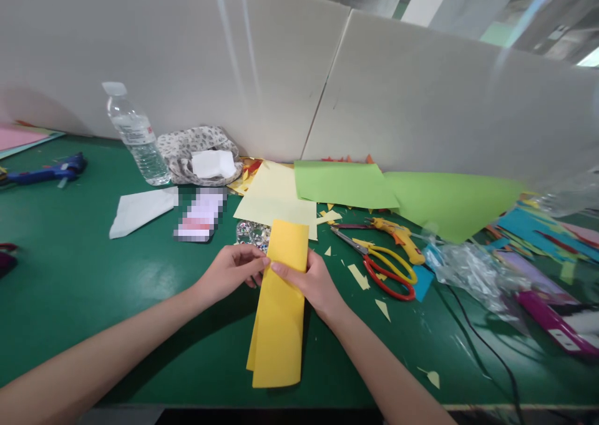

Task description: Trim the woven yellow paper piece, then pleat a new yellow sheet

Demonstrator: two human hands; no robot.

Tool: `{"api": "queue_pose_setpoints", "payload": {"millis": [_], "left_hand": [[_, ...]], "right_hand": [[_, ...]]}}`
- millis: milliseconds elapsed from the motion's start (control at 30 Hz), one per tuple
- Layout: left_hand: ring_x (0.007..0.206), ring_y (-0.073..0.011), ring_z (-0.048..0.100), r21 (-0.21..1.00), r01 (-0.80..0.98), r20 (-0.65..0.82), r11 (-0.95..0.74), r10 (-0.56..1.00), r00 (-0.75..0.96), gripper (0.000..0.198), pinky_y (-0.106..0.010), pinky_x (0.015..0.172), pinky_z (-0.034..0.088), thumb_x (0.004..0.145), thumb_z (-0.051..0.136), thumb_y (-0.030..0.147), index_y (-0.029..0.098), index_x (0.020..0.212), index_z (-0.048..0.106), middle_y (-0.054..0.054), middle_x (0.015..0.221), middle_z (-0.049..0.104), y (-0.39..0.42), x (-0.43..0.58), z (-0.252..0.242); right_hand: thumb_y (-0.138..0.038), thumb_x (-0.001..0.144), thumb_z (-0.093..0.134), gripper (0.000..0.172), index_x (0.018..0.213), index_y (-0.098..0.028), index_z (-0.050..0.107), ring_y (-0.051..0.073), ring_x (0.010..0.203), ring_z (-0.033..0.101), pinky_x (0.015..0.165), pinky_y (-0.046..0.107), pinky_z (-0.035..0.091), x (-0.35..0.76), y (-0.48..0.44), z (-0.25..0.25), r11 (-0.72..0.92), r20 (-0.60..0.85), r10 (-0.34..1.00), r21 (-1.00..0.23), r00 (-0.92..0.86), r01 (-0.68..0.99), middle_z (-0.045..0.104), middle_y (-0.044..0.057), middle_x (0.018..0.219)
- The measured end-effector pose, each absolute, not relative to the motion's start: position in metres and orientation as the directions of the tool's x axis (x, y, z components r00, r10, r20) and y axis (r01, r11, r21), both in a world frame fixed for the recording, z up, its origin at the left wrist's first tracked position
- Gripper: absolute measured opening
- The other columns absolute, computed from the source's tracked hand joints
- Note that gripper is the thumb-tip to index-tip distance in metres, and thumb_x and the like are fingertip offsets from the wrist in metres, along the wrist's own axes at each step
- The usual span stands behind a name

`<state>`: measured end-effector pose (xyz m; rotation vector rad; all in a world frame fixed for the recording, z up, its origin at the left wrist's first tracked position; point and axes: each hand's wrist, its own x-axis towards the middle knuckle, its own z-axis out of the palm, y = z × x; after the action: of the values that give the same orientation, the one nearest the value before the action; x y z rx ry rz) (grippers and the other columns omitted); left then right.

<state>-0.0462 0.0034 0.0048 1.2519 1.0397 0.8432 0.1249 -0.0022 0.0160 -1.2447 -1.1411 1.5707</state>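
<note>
Green table (pixel 70 256) lies below, and at lower centre left hand (pixel 238 266) pinches, right hand (pixel 317 283) grips, yellow paper (pixel 279 331); folding seems underway, next probably needing aligned edges.

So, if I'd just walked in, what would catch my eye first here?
Most likely the bright folded yellow paper at lower centre, held in the right hand with the left hand at its left edge. Next, perhaps, the light green sheets behind it to the right, by the pale partition, and the scissors with red and yellow handles on the dark green table, right of the hands.
</note>
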Motion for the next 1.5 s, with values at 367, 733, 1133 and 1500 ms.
{"api": "queue_pose_setpoints", "payload": {"millis": [367,733,1133,1500], "left_hand": [[0.036,-0.0045,0.040,0.992,0.121,-0.071,0.028,0.928,0.367,0.032,-0.015,0.035,0.031,0.086,0.045,0.044,0.017,0.068,0.045,0.008,0.049,0.044,-0.002,-0.047,0.003],[0.040,-0.0049,0.042,0.964,0.242,-0.006,-0.107,0.906,0.423,0.032,-0.016,0.039,0.030,0.089,0.039,0.040,0.017,0.069,0.047,0.006,0.052,0.049,-0.006,-0.047,0.008],[0.040,-0.0062,0.043,0.946,0.297,-0.015,-0.133,0.894,0.449,0.031,-0.016,0.040,0.032,0.090,0.038,0.038,0.018,0.067,0.045,0.007,0.048,0.047,-0.008,-0.047,0.009],[0.043,-0.0068,0.044,0.931,0.322,0.012,-0.172,0.896,0.445,0.035,-0.018,0.046,0.032,0.090,0.036,0.039,0.018,0.063,0.043,0.007,0.048,0.048,-0.010,-0.040,0.004]], "right_hand": [[-0.029,0.061,0.076,0.042,0.098,-0.018,0.059,0.018,0.072,0.066,0.063,0.029,0.052,0.123,-0.008,0.017,-0.286,-0.249,0.894,-0.957,-0.373,-0.048,0.069,0.004,0.088],[-0.040,0.069,0.068,0.033,0.090,-0.016,0.062,0.020,0.065,0.065,0.060,0.032,0.051,0.123,-0.004,0.019,-0.277,-0.240,0.946,-0.948,-0.218,-0.157,0.069,0.005,0.080],[-0.052,0.073,0.058,0.035,0.085,-0.019,0.058,0.018,0.063,0.059,0.063,0.031,0.048,0.123,-0.001,0.012,-0.196,-0.184,0.972,-0.977,-0.144,-0.081,0.064,0.002,0.072],[-0.054,0.084,0.040,0.040,0.062,-0.019,0.042,0.011,0.054,0.037,0.049,0.022,0.029,0.127,0.004,0.003,0.063,0.095,0.993,-0.932,0.072,0.358,0.041,-0.004,0.055]]}}
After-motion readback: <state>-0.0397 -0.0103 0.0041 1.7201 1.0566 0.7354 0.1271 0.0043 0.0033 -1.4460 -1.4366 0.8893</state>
